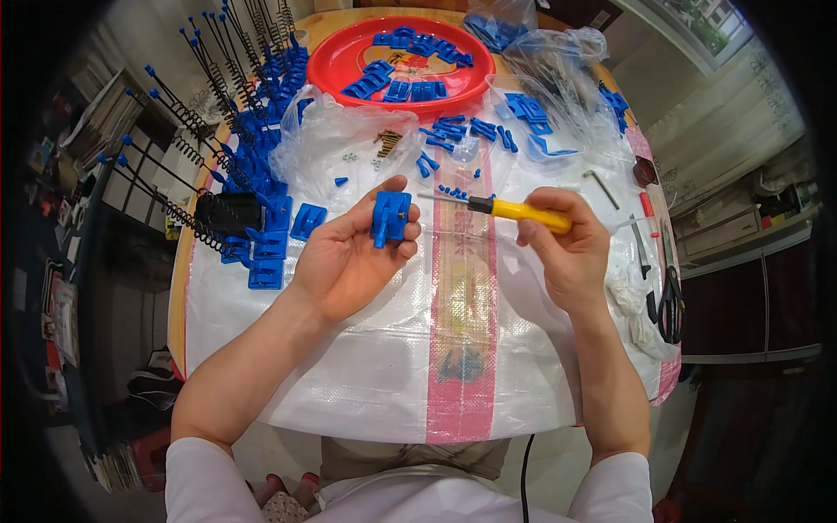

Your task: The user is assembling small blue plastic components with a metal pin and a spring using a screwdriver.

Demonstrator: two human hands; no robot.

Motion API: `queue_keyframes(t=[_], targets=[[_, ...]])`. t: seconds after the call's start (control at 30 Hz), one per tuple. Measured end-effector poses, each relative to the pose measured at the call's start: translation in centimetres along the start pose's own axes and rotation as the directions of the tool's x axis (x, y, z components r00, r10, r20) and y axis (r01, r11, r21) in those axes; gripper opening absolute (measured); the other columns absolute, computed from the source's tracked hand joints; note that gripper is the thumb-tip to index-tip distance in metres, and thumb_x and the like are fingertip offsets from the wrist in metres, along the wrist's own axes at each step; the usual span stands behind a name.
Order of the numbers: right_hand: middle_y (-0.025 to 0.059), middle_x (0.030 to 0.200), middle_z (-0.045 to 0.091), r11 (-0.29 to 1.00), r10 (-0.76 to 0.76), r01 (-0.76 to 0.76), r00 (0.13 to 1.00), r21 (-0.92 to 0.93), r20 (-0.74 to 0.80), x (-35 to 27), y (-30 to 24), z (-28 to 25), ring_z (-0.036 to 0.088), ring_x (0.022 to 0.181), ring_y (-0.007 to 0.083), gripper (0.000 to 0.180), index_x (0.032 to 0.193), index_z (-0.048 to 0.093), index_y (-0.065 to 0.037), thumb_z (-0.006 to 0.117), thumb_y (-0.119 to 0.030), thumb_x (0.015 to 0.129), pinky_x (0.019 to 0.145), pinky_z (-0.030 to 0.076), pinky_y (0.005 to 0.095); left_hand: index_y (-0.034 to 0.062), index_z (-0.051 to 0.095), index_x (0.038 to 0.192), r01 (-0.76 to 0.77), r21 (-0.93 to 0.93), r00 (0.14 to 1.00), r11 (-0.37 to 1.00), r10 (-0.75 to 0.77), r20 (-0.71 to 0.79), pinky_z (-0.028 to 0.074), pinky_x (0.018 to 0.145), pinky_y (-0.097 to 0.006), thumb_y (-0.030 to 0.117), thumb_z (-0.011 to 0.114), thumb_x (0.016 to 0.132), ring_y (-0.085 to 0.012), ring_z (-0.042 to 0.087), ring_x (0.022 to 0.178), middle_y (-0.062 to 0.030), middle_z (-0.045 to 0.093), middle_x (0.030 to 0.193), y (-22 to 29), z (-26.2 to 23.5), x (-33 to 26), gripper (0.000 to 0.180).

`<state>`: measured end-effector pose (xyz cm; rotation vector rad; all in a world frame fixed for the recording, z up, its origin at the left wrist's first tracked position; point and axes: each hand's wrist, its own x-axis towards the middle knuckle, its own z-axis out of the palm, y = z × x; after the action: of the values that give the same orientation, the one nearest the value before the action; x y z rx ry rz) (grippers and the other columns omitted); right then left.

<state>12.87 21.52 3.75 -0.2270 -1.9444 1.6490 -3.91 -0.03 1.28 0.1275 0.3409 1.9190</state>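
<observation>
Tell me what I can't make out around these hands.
In the head view:
Back of the blue part: hidden by the left hand.
Tip shape of the yellow screwdriver in the right hand: too small.
Count of golden pieces: small, overlapping.
End of the black cable: cut off by lower edge.

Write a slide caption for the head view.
Left hand holding a blue plastic part, right hand a yellow-handled screwdriver, above a pink-striped white woven sheet.

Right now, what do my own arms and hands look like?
Plain white short sleeves leave both forearms bare, with no watch or bracelet showing. The left hand and right hand wear no gloves, and I see no rings on the visible fingers.
</observation>
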Motion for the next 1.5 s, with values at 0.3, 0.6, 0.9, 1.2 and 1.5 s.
queue_keyframes(t=[0.3,0.6,0.9,1.2,1.5], targets=[[0.0092,0.115,0.056,0.986,-0.168,0.168,0.985,0.012,0.037,-0.4,0.5,0.2,0.058,0.106,0.0153,0.026,0.114,0.060,0.002,0.064,0.010,0.090,0.093,0.049,0.0285,0.0057,0.043,0.141,-0.003,-0.063,0.998,0.998,0.000,-0.058,0.047,0.085,-0.036,0.011,0.043,0.103,-0.0270,0.056,0.098,-0.0191,0.056,0.116,-0.1,0.1,-0.1,0.038],[0.0094,0.115,0.055,0.986,-0.166,0.165,0.984,0.025,0.059,-0.6,0.3,0.8,0.058,0.108,0.0164,0.027,0.113,0.060,0.001,0.063,0.013,0.089,0.096,0.048,0.0293,0.0061,0.044,0.139,0.003,-0.041,0.999,0.999,-0.006,-0.054,0.050,0.087,-0.037,0.011,0.043,0.104,-0.0276,0.057,0.099,-0.0186,0.058,0.117,-0.2,0.0,-0.1,0.035],[0.0090,0.115,0.057,0.987,-0.160,0.160,0.986,0.007,0.054,-0.6,0.5,0.8,0.060,0.107,0.0160,0.029,0.116,0.058,0.001,0.066,0.009,0.090,0.094,0.050,0.0286,0.0069,0.044,0.140,-0.008,-0.032,1.000,0.999,0.007,-0.029,0.049,0.088,-0.037,0.012,0.043,0.104,-0.0275,0.057,0.100,-0.0189,0.057,0.118,-0.3,-0.1,-0.1,0.036],[0.0082,0.111,0.062,0.984,-0.108,0.109,0.994,-0.140,0.015,-1.1,0.8,0.9,0.066,0.101,0.0155,0.032,0.120,0.054,0.000,0.069,0.003,0.091,0.088,0.055,0.0275,0.0087,0.043,0.140,-0.037,-0.023,0.999,0.999,0.037,-0.003,0.050,0.091,-0.037,0.014,0.043,0.106,-0.0278,0.057,0.103,-0.0191,0.056,0.120,-0.2,-0.4,0.0,0.034],[0.0040,0.097,0.064,0.983,0.114,-0.099,0.990,-0.157,0.088,-0.8,0.3,-0.2,0.062,0.085,0.0093,0.024,0.113,0.059,-0.001,0.071,-0.007,0.093,0.074,0.051,0.0233,0.0079,0.044,0.139,-0.075,0.029,0.997,0.997,0.074,0.027,0.052,0.093,-0.037,0.016,0.054,0.103,-0.0262,0.060,0.104,-0.0173,0.058,0.118,-0.3,-0.1,-0.1,0.039]])
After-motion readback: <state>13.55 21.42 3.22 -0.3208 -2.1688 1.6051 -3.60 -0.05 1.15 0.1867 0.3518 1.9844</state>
